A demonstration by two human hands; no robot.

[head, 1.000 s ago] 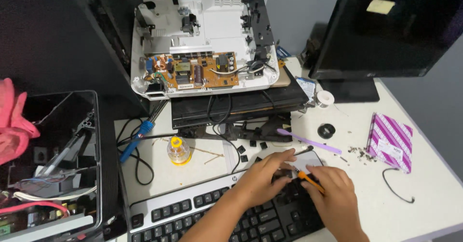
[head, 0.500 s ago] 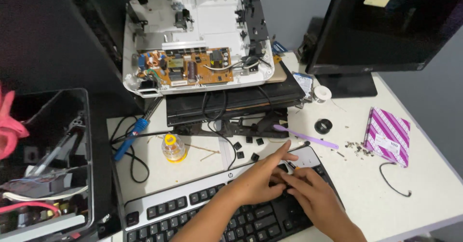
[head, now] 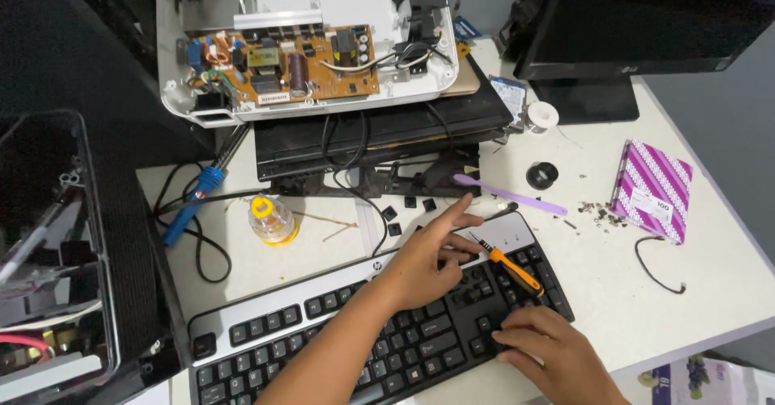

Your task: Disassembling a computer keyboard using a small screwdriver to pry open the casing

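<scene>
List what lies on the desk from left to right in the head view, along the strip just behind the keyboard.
Blue-handled soldering iron → small clear bottle with yellow cap → loose black keycaps → purple plastic pry tool → black ring → purple striped box.

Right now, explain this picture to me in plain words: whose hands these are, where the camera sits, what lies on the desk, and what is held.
There is no machine here: a person works with two bare hands, filmed by a camera on their head looking down. The left hand rests on a black and silver keyboard, fingers spread over its upper right keys. The right hand lies on the keyboard's lower right corner. Neither hand grips anything; an orange screwdriver lies on the keys between them. Loose key caps sit above the keyboard, near a purple plastic tool. Further back is an opened white device showing its brown circuit board. A blue soldering iron and small yellow-capped bottle lie left.
</scene>
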